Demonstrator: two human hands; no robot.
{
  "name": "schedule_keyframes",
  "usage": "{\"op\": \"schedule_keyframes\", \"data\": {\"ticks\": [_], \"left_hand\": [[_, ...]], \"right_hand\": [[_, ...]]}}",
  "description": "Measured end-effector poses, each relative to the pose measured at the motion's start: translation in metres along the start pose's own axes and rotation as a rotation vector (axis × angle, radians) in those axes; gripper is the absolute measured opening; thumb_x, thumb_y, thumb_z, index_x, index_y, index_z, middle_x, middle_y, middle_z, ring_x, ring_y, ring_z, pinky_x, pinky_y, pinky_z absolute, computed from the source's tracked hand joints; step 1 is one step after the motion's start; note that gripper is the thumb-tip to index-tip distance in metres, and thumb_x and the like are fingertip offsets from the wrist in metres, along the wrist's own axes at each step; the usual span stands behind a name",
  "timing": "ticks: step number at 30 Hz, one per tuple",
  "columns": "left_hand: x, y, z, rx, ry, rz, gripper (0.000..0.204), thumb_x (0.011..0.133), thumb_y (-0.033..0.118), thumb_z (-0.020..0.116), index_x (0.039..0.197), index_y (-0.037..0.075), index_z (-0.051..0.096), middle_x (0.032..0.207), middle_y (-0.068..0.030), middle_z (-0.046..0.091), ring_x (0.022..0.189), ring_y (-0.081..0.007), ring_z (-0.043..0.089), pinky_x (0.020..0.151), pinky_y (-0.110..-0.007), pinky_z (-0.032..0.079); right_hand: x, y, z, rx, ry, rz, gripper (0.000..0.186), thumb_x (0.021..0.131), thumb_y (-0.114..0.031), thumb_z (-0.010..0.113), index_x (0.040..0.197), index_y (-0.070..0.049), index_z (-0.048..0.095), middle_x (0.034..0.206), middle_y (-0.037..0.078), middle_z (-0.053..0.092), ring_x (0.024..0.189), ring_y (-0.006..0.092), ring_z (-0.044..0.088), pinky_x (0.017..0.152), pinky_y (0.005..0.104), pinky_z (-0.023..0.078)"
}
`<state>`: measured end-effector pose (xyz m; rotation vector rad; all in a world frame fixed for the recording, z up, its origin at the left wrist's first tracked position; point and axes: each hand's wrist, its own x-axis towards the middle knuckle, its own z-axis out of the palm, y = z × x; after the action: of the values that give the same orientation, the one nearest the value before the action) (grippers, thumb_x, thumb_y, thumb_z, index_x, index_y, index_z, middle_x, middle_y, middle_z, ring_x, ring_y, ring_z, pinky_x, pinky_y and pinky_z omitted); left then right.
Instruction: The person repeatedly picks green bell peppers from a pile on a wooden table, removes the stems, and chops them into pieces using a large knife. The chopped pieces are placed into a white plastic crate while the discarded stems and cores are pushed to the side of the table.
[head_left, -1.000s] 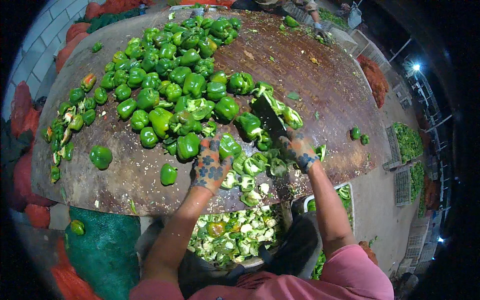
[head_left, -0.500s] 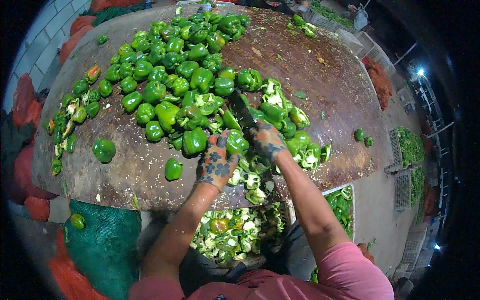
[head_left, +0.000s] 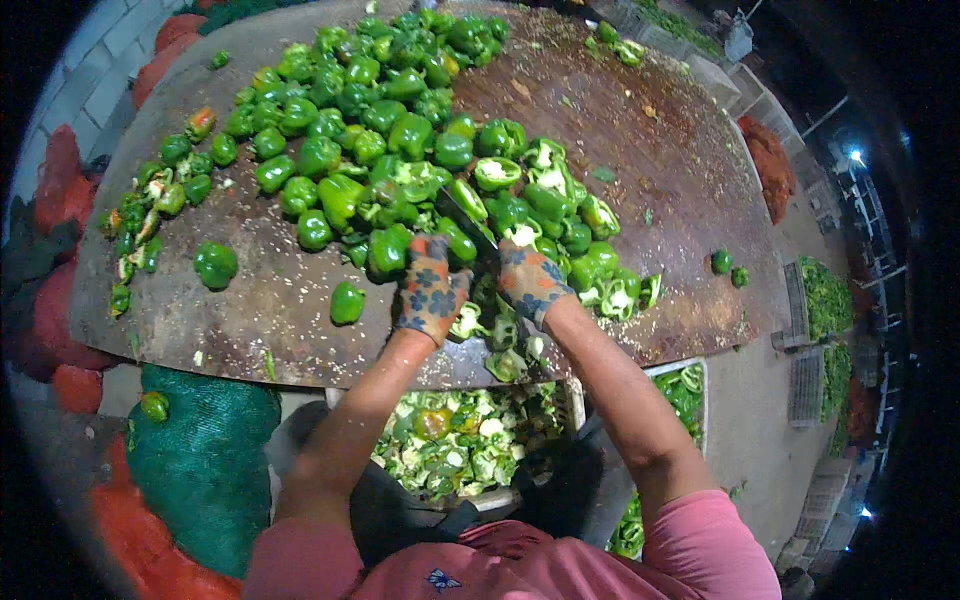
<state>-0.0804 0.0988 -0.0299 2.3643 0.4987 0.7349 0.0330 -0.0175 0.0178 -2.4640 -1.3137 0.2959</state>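
A crate (head_left: pixel 574 404) of scraps (head_left: pixel 465 440) sat below both hands, at the table's (head_left: pixel 690 200) near edge, probably so trimmings could drop straight in. The left hand (head_left: pixel 433 288) lay against a pepper (head_left: pixel 458 242) just past its fingers, likely steadying it; couldn't tell if it truly gripped. The right hand (head_left: pixel 530 278) gripped the knife (head_left: pixel 469 221), handle hidden in the fist, blade slanting up-left beside that pepper, presumably to stay off the left fingers. Cut peppers (head_left: pixel 593 265) sat just right of the right hand, probably leaving working room. Beyond the left hand, whole peppers (head_left: pixel 382 116) lay heaped, seemingly for easy reach.
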Motion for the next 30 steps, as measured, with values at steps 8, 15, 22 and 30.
{"op": "schedule_keyframes", "data": {"ticks": [8, 15, 22, 30], "left_hand": [[-0.025, 0.021, -0.025, 0.046, 0.028, -0.025, 0.037, 0.071, 0.012, 0.061, 0.106, 0.005, 0.052, 0.102, -0.0175, 0.050, 0.092, -0.0337, 0.053, 0.078, -0.039, 0.045], [-0.017, -0.018, -0.055, 0.255, 0.161, -0.227, 0.042, 0.075, 0.018, 0.060, 0.114, 0.008, 0.050, 0.108, -0.0181, 0.049, 0.096, -0.0384, 0.051, 0.080, -0.044, 0.044], [-0.017, -0.025, -0.028, 0.152, 0.144, -0.341, 0.041, 0.077, 0.022, 0.059, 0.113, 0.007, 0.049, 0.104, -0.0220, 0.050, 0.089, -0.0388, 0.055, 0.074, -0.044, 0.046], [-0.042, -0.015, -0.033, -0.030, 0.225, -0.319, 0.041, 0.073, 0.013, 0.062, 0.112, 0.011, 0.049, 0.099, -0.0215, 0.050, 0.089, -0.0387, 0.053, 0.076, -0.043, 0.044]], "right_hand": [[0.005, -0.015, 0.018, 0.000, -0.009, 0.146, 0.018, 0.075, -0.011, 0.050, 0.086, 0.002, 0.056, 0.084, 0.024, 0.061, 0.081, 0.0382, 0.060, 0.069, 0.0423, 0.048], [0.002, -0.058, -0.020, 0.016, -0.041, 0.045, 0.025, 0.076, -0.014, 0.051, 0.094, 0.001, 0.059, 0.091, 0.024, 0.061, 0.086, 0.0373, 0.060, 0.074, 0.0426, 0.048], [-0.001, 0.010, 0.046, -0.067, -0.039, 0.130, 0.027, 0.078, -0.019, 0.054, 0.097, 0.000, 0.055, 0.089, 0.022, 0.062, 0.084, 0.0352, 0.061, 0.074, 0.0405, 0.048], [-0.034, -0.009, -0.028, 0.592, 0.053, 0.272, 0.029, 0.084, -0.025, 0.054, 0.101, -0.003, 0.058, 0.072, 0.018, 0.060, 0.064, 0.0270, 0.057, 0.061, 0.0381, 0.046]]}}
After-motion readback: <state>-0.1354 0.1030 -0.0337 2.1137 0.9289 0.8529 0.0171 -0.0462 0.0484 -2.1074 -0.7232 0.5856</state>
